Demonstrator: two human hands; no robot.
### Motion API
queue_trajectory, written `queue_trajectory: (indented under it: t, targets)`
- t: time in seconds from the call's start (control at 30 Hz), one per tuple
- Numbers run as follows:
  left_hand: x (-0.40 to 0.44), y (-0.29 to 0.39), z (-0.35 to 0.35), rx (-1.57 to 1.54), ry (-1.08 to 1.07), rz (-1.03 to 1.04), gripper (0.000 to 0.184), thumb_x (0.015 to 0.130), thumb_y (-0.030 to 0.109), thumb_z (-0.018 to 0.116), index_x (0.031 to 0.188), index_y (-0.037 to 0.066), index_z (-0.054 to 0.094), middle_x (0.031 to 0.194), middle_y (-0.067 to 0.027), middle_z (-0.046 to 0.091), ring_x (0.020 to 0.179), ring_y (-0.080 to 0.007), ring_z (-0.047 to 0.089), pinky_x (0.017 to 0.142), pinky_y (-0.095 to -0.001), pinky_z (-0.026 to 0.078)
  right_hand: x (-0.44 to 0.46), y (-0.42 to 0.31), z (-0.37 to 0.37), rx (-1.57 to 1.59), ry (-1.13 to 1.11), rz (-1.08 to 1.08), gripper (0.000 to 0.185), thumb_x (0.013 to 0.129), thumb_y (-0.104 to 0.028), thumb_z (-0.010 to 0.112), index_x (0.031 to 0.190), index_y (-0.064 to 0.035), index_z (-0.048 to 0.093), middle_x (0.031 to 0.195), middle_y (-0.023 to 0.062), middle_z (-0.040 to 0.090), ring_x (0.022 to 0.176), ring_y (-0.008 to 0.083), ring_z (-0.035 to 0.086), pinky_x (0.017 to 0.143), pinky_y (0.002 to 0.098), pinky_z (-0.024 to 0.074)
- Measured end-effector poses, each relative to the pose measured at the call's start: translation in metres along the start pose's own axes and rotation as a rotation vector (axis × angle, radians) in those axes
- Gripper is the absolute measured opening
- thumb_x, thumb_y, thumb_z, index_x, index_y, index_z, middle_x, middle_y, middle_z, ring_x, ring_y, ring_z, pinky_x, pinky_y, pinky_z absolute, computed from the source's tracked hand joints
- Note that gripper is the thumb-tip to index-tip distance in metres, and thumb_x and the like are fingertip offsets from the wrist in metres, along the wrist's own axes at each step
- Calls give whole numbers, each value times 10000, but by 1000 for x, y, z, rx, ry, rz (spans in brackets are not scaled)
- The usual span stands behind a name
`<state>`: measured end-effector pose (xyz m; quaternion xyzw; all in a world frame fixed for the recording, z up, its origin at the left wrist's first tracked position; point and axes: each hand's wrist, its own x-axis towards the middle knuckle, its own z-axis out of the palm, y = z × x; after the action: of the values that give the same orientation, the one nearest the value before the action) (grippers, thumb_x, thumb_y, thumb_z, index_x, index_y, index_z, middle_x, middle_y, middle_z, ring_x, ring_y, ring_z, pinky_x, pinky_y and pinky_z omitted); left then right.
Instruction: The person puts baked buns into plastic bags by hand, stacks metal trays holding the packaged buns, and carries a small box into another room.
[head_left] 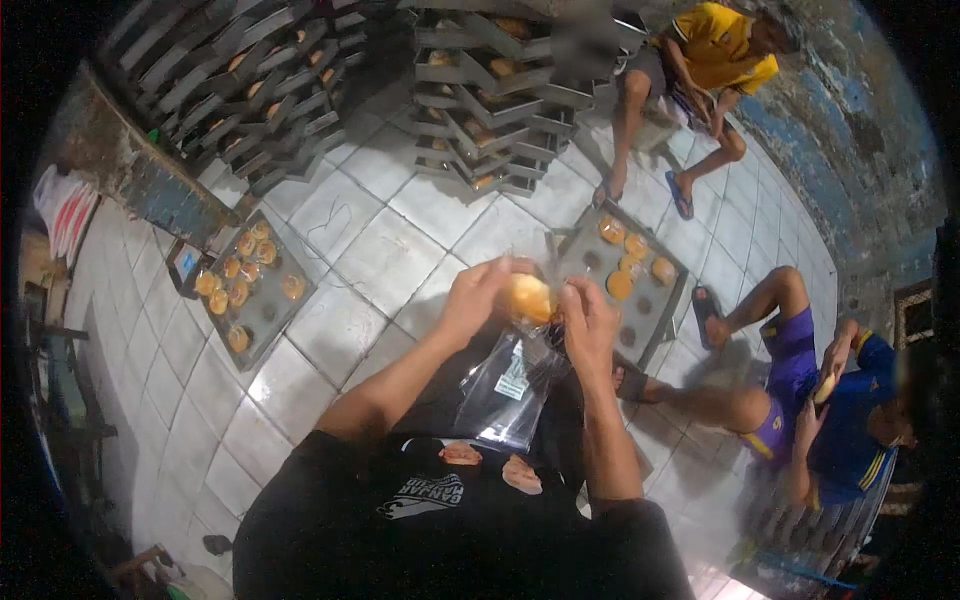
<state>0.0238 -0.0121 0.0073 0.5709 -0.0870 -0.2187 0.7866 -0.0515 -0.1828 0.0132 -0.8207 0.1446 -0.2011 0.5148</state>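
A round golden bun [531, 299] is held up in front of my chest, with clear plastic [540, 262] showing around it. My left hand [489, 292] grips the bun from its left side, fingers curled behind it. On the right, my right hand [590, 318] is closed in a pinch at the edge of the clear plastic, close beside the bun. Below the hands, printed clear plastic bags [505, 390] lie over my lap. Exactly how far the bun sits inside the plastic is hard to make out.
Buns lie on a metal tray [290, 318] at left and another tray [655, 330] at right. Stacked trays [480, 120] of buns stand at the back. One person [725, 50] sits at back right; another person [850, 400], at right, holds a bun.
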Motion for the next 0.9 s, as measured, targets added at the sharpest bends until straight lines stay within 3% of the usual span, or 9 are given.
queue_trajectory:
  t: [0.03, 0.13, 0.27, 0.4, 0.47, 0.63, 0.7, 0.8, 0.9]
  targets:
    - [9, -9, 1, 198, 69, 323, 292, 1023, 191, 517, 955, -25, 702, 1025, -72, 696, 1011, -170, 624, 922, -290, 465, 1, 0, -2, -46, -34, -64, 171, 929, -153, 639, 966, 7, 687, 834, 146, 629, 853, 297, 606, 787, 366, 476]
    - [13, -5, -1, 280, 23, 498, 255, 1005, 160, 546, 907, -29, 687, 946, -47, 690, 898, -143, 631, 844, -277, 485, 2, -16, -10, -157, -91, -204, 188, 929, -165, 652, 892, 16, 686, 793, 127, 618, 804, 252, 571, 761, 368, 435]
    - [10, 3, 2, 50, 123, 258, 232, 986, 159, 580, 885, -21, 685, 849, -23, 669, 808, -109, 609, 755, -269, 488, 6, -45, -14, -40, 0, -237, 258, 936, -200, 659, 803, 20, 638, 690, 44, 551, 677, 179, 506, 638, 311, 414]
    - [13, 5, -1, 165, 322, 112, 204, 944, 146, 645, 832, -22, 669, 834, -12, 635, 729, -98, 552, 668, -266, 446, 30, -7, -22, 347, -100, 292, 308, 968, -269, 638, 729, -77, 613, 634, -80, 448, 550, 54, 396, 501, 246, 313]
    - [-2, 9, -13, 518, 305, 496, 218, 924, 145, 663, 793, -30, 667, 930, -36, 632, 805, -117, 566, 704, -268, 447, 24, -3, -25, 448, -217, 425, 275, 969, -274, 638, 763, -94, 630, 631, -75, 457, 536, 35, 381, 478, 229, 281]
    - [-36, -47, -48, 110, 229, -109, 174, 912, 112, 634, 845, -28, 713, 1030, -59, 648, 894, -118, 576, 776, -259, 455, -48, 38, 2, 454, -382, 665, 222, 970, -245, 644, 817, -85, 626, 680, -54, 535, 554, 38, 471, 472, 198, 367]
    - [-28, -52, -50, 15, 197, -160, 171, 918, 112, 624, 878, -25, 719, 1034, -52, 657, 896, -109, 580, 791, -244, 454, -64, 40, 12, 568, -307, 722, 217, 978, -246, 631, 859, -65, 642, 737, -15, 618, 607, 66, 555, 544, 219, 479]
    - [-2, -55, -44, -64, 20, -175, 187, 948, 109, 597, 1012, -27, 708, 1017, -27, 676, 919, -90, 597, 862, -219, 453, -60, 27, 5, 838, -129, 612, 199, 980, -175, 613, 929, 3, 686, 872, 68, 695, 722, 94, 643, 612, 230, 513]
    - [16, -33, -7, 39, 50, 38, 357, 951, 136, 613, 1275, -13, 590, 1167, -90, 649, 1087, -135, 584, 971, -294, 450, -32, 42, -31, 216, 28, 422, 246, 966, -174, 623, 1035, 59, 662, 1092, 159, 694, 924, 213, 667, 865, 365, 535]
